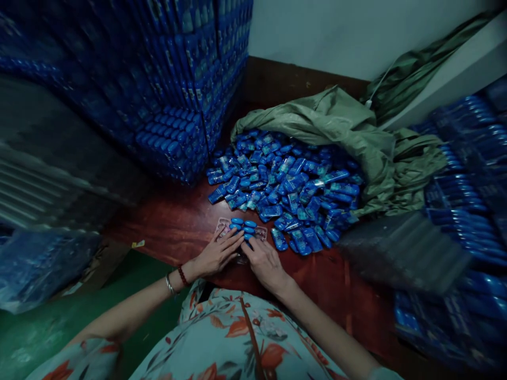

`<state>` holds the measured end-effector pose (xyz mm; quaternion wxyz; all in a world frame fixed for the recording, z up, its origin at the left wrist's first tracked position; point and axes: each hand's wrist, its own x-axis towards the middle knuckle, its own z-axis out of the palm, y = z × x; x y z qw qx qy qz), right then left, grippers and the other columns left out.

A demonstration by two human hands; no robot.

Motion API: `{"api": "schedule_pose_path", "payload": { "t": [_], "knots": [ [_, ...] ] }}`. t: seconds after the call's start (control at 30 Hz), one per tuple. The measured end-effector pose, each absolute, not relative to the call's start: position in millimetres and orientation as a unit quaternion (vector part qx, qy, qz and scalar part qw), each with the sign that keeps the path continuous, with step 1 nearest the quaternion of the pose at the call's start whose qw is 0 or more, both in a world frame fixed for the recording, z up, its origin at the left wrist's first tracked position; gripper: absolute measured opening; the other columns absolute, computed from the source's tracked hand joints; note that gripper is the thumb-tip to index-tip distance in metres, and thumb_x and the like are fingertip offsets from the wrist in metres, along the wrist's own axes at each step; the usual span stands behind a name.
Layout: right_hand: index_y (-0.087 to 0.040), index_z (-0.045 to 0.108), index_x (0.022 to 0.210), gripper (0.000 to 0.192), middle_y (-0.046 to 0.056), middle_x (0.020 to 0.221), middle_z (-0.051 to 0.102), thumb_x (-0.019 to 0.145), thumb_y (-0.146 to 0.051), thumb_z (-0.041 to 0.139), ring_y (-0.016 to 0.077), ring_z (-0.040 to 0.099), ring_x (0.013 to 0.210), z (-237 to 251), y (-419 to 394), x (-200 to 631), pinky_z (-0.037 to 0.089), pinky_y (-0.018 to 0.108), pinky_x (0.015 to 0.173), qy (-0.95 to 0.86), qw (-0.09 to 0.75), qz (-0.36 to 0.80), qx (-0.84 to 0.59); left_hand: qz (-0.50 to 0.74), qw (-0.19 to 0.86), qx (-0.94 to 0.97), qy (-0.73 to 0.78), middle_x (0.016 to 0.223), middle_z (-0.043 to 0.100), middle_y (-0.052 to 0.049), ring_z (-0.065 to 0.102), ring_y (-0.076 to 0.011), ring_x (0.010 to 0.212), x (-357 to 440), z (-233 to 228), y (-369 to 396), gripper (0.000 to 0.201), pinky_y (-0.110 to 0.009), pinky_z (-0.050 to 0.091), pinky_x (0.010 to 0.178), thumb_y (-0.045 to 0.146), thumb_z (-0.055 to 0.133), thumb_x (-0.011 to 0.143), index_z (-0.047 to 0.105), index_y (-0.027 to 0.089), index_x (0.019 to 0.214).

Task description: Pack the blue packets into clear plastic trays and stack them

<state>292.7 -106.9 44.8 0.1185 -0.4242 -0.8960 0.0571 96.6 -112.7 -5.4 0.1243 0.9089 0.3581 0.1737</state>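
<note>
Small, shiny blue packs (249,224) stand on end in short rows in a clear plastic tray (260,232) at the front of the table. My left hand (217,254) lies over the tray's left part, its fingers stretched out and touching the packs. My right hand (266,263) is at the near right side, fingers curled against a blue pack in the near row. The hands partly hide the tray's near edge. Just beyond the tray lies a heap of loose blue packs (289,184) with printed labels, spilling from a green woven sack (317,119).
Packed blue trays (170,137) form a tall stack at the back left. Clear empty trays are nested at left (59,142) and at right (407,253). More filled blue trays (459,195) stand at far right. The reddish-brown table (170,221) ends above a green floor (130,295).
</note>
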Motion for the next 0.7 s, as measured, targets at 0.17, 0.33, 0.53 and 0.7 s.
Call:
{"api": "schedule_pose_path", "payload": {
  "t": [0.17, 0.33, 0.53, 0.7],
  "knots": [
    [-0.025, 0.057, 0.115, 0.03, 0.008, 0.096, 0.061, 0.09, -0.016, 0.043, 0.0208, 0.058, 0.083, 51.7, -76.4, 328.6, 0.048, 0.031, 0.07, -0.843, 0.158, 0.044, -0.513, 0.267, 0.129, 0.829, 0.474, 0.141, 0.041, -0.013, 0.031, -0.0245, 0.134, 78.8, 3.5, -78.8, 0.048, -0.047, 0.023, 0.108, 0.028, 0.035, 0.095, 0.026, 0.023, 0.142],
    [-0.015, 0.057, 0.117, 0.034, 0.018, 0.106, 0.056, 0.085, -0.012, 0.048, 0.0292, 0.051, 0.094, 39.8, -22.1, 345.6, 0.043, 0.04, 0.073, -0.814, 0.053, -0.006, -0.579, 0.189, 0.108, 0.715, 0.664, 0.122, 0.051, -0.018, 0.047, -0.0325, 0.109, 63.1, 8.2, 6.8, 0.046, -0.049, 0.038, 0.089, 0.04, 0.049, 0.088, 0.047, 0.016, 0.127],
    [-0.015, 0.057, 0.111, 0.027, 0.015, 0.104, 0.058, 0.089, -0.015, 0.041, 0.0266, 0.053, 0.098, 37.9, -27.8, 351.0, 0.042, 0.039, 0.082, -0.837, 0.089, 0.042, -0.538, 0.143, 0.121, 0.737, 0.65, 0.098, 0.058, -0.013, 0.05, -0.0265, 0.091, 54.8, 5.3, 12.6, 0.025, -0.037, 0.04, 0.079, 0.031, 0.05, 0.087, 0.059, 0.013, 0.102],
    [-0.019, 0.041, 0.125, 0.033, 0.008, 0.102, 0.062, 0.092, -0.02, 0.039, 0.0208, 0.061, 0.087, 59.6, -98.3, 370.0, 0.048, 0.032, 0.072, -0.782, 0.183, 0.25, -0.54, 0.264, 0.119, 0.674, 0.68, 0.106, 0.054, -0.01, 0.047, -0.0257, 0.096, 39.2, 0.2, -70.8, 0.025, -0.04, 0.04, 0.084, 0.039, 0.055, 0.084, 0.065, 0.019, 0.093]
  ]
}}
